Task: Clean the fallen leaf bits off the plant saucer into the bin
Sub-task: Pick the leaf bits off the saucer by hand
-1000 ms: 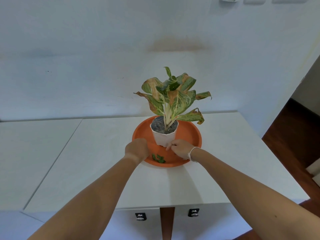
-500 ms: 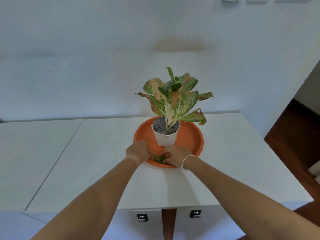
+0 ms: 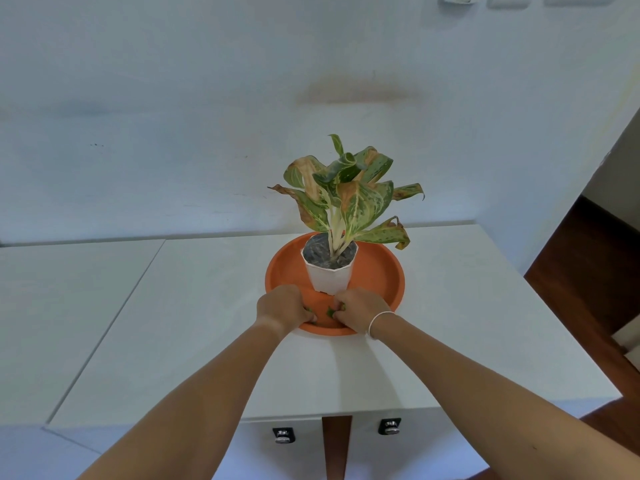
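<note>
An orange round saucer [image 3: 381,271] sits on a white table and carries a white pot [image 3: 330,277] with a green and yellow leafy plant [image 3: 346,199]. Both hands rest in the saucer's near part, in front of the pot. My right hand [image 3: 356,308] has its fingers pinched on green leaf bits [image 3: 331,311]. My left hand [image 3: 282,308] is curled, and a small green leaf bit [image 3: 309,310] shows at its fingertips. No bin is in view.
The white table [image 3: 467,323] runs to a right edge beside a dark wooden floor [image 3: 588,271]. A second white tabletop [image 3: 62,306] adjoins on the left. A white wall stands close behind the plant. Two clamps [image 3: 389,426] hang under the front edge.
My right hand slid from the pot's base down to the leaf bits and closed on them. My left hand moved inward along the saucer's rim toward the bits.
</note>
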Action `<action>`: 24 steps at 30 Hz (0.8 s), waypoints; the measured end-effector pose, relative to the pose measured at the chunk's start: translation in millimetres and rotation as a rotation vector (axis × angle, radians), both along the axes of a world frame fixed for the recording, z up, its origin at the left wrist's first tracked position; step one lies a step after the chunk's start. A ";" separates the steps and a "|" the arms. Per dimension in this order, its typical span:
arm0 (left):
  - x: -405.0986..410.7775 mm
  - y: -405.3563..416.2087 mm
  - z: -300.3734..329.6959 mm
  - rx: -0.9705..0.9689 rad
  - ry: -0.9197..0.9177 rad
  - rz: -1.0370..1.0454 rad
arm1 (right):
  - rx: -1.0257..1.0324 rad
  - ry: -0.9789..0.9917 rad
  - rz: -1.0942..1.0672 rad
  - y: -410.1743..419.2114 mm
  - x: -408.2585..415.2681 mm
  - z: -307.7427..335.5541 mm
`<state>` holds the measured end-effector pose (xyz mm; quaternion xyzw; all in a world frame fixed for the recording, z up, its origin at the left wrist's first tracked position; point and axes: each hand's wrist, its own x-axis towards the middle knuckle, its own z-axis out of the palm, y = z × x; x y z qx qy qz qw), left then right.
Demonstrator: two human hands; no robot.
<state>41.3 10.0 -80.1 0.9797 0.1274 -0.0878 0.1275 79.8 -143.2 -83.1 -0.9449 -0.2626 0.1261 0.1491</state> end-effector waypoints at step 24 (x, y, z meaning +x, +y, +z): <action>-12.9 -13.2 14.3 -0.388 -0.169 0.102 | 1.089 0.851 -0.757 -59.7 19.3 17.5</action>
